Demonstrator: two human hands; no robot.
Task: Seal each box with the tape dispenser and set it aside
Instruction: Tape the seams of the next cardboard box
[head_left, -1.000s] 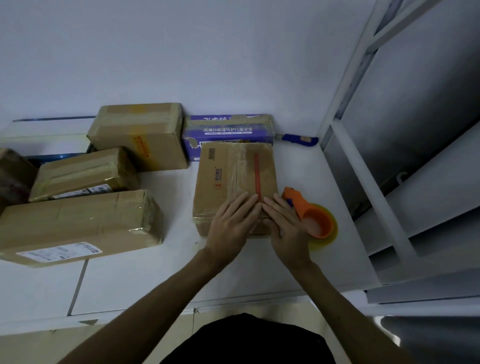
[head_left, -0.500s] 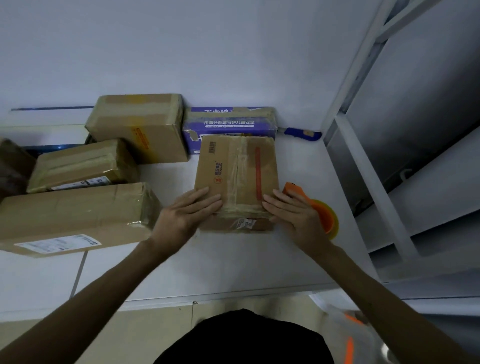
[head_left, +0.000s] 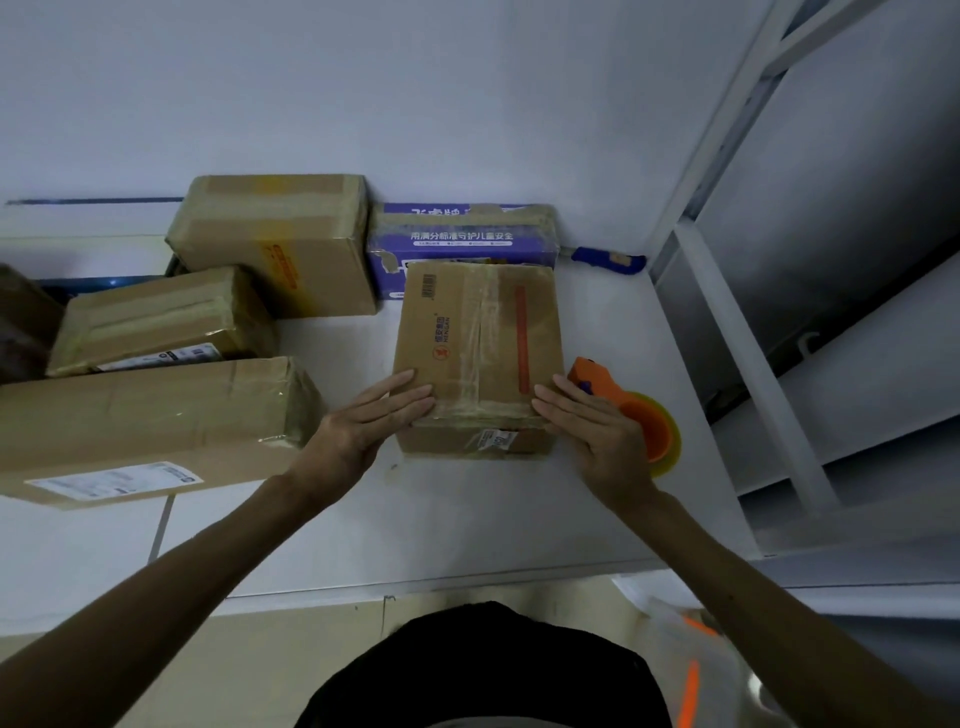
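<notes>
Both hands have parted. A second ago they lay side by side at the middle of the near edge of the cardboard box (head_left: 478, 338). Now the left hand (head_left: 371, 428) sits at its near left corner and the right hand (head_left: 589, 428) at its near right corner. The box has not visibly shifted on the white table (head_left: 467, 519).

The fingers of both hands are extended and flat, pressing on the top face along the near tape band; nothing is grasped. The outward sweep appears to smooth the cross strip of tape down, so sealing of this box is probably at or near completion, with setting aside as the next step.

The tape dispenser (head_left: 649, 422), orange, lies on the table just beside the box on its right, partly hidden behind the right hand. Neither hand holds it.

Containers:
- The box is closed, with tape along the centre seam and across the near edge. Contents are not visible.
- To the left stand three brown cartons, all closed and taped: the tall carton (head_left: 275, 239) by the wall, the medium carton (head_left: 161, 317) and the long carton (head_left: 145, 415). Contents are not visible.
- The purple printed box (head_left: 462, 234) stands against the wall just behind the working box, closed.
- A blue-handled tool (head_left: 608, 260) lies by the wall; its type cannot be determined.
</notes>
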